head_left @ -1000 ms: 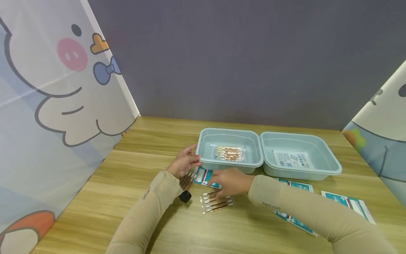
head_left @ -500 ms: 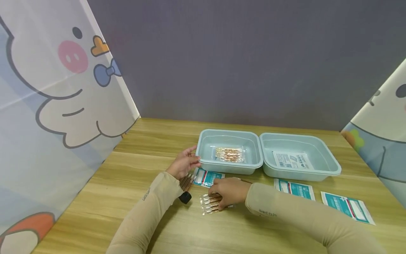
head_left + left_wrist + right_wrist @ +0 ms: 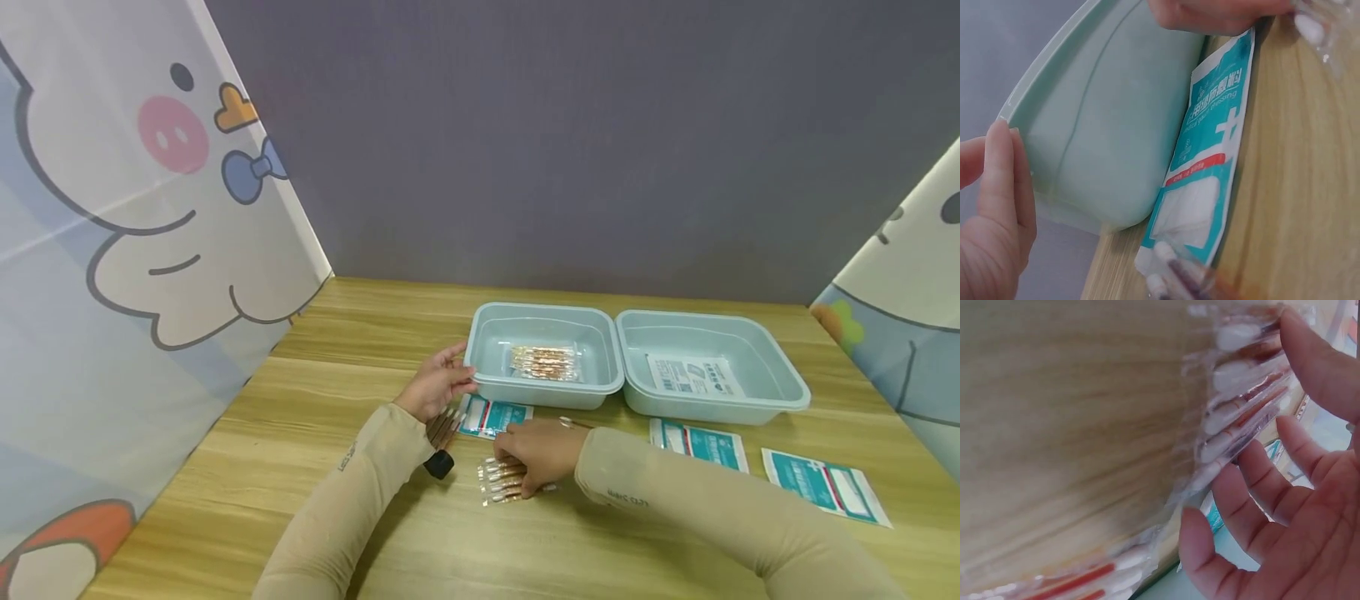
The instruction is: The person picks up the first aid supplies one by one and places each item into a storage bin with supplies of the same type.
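My left hand (image 3: 433, 387) rests at the left front corner of the left pale blue basin (image 3: 545, 314), its thumb and fingers touching the rim. My right hand (image 3: 542, 452) is on the table before that basin, thumb and fingertips closed on the sides of a clear packet of iodine cotton swabs (image 3: 499, 483). In the right wrist view, the white tips of this swab packet (image 3: 1225, 378) show between thumb and fingers. A gauze dressing packet (image 3: 489, 417) lies between both hands, against the basin. More swabs (image 3: 444, 425) stick out beside the left wrist.
Inside the left basin lies a packet of swabs (image 3: 545, 363). The right basin (image 3: 772, 354) holds a white printed packet (image 3: 693, 377). Two gauze packets (image 3: 701, 444), (image 3: 827, 486) lie at right. A swab (image 3: 573, 423) shows behind the right wrist.
My right hand has moved slightly down and off the gauze packet, its fingers closing over the swab packet. Its sleeve now covers another gauze packet. My left hand stays at the basin.
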`<action>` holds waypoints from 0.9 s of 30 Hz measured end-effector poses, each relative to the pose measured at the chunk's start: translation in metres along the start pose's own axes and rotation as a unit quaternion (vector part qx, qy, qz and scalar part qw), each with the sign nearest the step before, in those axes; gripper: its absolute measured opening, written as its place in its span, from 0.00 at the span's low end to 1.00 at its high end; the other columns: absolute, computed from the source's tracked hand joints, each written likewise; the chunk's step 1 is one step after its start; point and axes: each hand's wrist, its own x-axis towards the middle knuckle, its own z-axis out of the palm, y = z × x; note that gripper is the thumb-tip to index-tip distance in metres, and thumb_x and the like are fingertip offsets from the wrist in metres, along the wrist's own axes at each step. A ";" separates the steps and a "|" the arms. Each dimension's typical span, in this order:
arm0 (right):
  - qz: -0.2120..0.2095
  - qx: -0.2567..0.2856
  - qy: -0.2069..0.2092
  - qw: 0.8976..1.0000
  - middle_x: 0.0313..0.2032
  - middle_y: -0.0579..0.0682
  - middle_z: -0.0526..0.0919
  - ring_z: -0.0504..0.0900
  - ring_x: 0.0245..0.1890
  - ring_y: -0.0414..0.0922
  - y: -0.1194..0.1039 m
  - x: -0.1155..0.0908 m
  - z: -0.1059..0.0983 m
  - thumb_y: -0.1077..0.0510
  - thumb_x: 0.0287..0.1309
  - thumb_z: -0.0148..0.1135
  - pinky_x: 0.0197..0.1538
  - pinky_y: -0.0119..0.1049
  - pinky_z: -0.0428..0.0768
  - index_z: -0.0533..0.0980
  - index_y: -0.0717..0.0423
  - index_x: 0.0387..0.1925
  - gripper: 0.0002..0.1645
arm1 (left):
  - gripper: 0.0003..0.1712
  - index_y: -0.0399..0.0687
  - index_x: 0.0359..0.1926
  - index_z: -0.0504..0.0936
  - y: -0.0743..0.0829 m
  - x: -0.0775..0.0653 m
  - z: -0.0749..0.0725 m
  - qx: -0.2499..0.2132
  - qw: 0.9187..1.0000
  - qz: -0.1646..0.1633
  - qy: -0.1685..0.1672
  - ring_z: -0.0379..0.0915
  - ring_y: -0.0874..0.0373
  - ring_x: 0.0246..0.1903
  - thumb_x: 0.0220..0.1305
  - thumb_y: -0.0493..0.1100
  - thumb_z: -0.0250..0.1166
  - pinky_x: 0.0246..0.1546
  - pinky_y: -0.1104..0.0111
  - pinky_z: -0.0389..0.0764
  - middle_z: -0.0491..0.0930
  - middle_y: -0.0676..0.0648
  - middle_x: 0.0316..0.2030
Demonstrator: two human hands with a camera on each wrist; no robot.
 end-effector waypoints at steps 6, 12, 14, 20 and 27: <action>0.016 0.029 -0.015 0.999 0.30 0.38 0.70 0.69 0.31 0.37 -0.001 0.004 -0.001 0.53 0.39 0.80 0.35 0.31 0.73 0.73 0.47 0.38 0.25 | 0.34 0.35 0.72 0.52 -0.001 0.001 -0.004 0.005 1.000 0.000 0.004 0.76 0.62 0.24 0.67 0.24 0.51 0.30 0.77 0.81 0.72 0.40 0.38; 0.001 0.072 -0.031 0.997 0.28 0.38 0.70 0.68 0.28 0.35 0.001 0.003 0.000 0.58 0.41 0.78 0.34 0.28 0.71 0.73 0.49 0.36 0.23 | 0.35 0.34 0.72 0.52 -0.002 0.002 -0.004 0.003 1.000 -0.003 0.006 0.76 0.62 0.24 0.67 0.24 0.51 0.30 0.77 0.82 0.73 0.40 0.39; 0.005 0.080 -0.034 0.996 0.27 0.37 0.70 0.68 0.28 0.35 0.002 0.003 0.000 0.58 0.41 0.78 0.34 0.28 0.71 0.73 0.49 0.36 0.22 | 0.35 0.35 0.72 0.52 -0.001 0.002 -0.003 0.003 1.000 -0.002 0.005 0.76 0.62 0.24 0.67 0.24 0.51 0.31 0.77 0.82 0.73 0.39 0.39; 0.010 0.071 -0.031 0.997 0.27 0.36 0.71 0.70 0.28 0.35 0.003 0.002 -0.001 0.55 0.40 0.79 0.33 0.29 0.72 0.74 0.48 0.37 0.23 | 0.35 0.35 0.72 0.53 0.000 0.001 0.000 0.000 1.000 -0.005 0.008 0.76 0.62 0.24 0.66 0.24 0.51 0.30 0.77 0.82 0.72 0.38 0.40; 0.003 0.076 -0.040 0.996 0.21 0.36 0.69 0.67 0.24 0.34 0.003 0.001 -0.001 0.57 0.40 0.78 0.27 0.28 0.68 0.74 0.47 0.27 0.17 | 0.35 0.35 0.72 0.52 0.001 0.000 0.001 0.001 1.000 -0.002 0.004 0.76 0.62 0.24 0.67 0.24 0.51 0.30 0.77 0.82 0.72 0.38 0.41</action>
